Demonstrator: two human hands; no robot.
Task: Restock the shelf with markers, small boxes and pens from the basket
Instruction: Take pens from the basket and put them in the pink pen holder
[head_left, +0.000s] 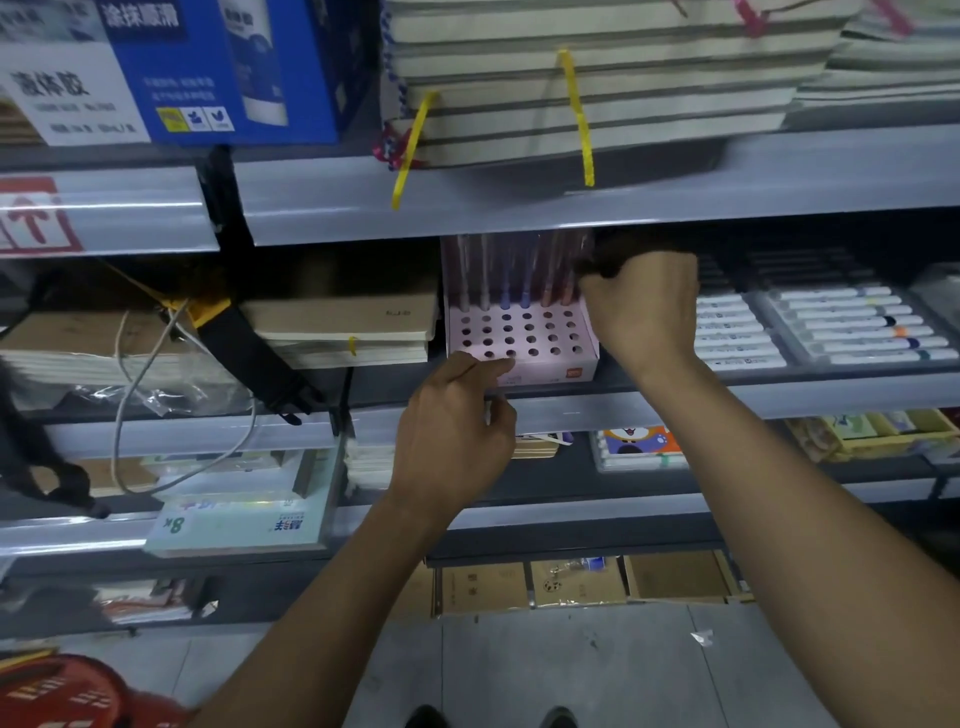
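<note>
A pink pen display box (540, 358) with a grid of round holes stands on the middle shelf. Several pens (511, 275) stand upright in its back row. My right hand (641, 312) is closed at the box's right rear corner, beside the pens; whether it holds a pen is hidden by the fingers. My left hand (457, 421) rests against the box's front left edge, with the fingers touching the cardboard. Trays of white markers (852, 325) lie to the right on the same shelf. A red basket (62, 693) shows at the bottom left on the floor.
Stacks of brown notebooks (343, 325) sit left of the pink box, with a black strap and white cable hanging over them. The upper shelf (519, 208) overhangs closely above the pens. Lower shelves hold stationery packs (636, 447) and brown boxes (576, 582).
</note>
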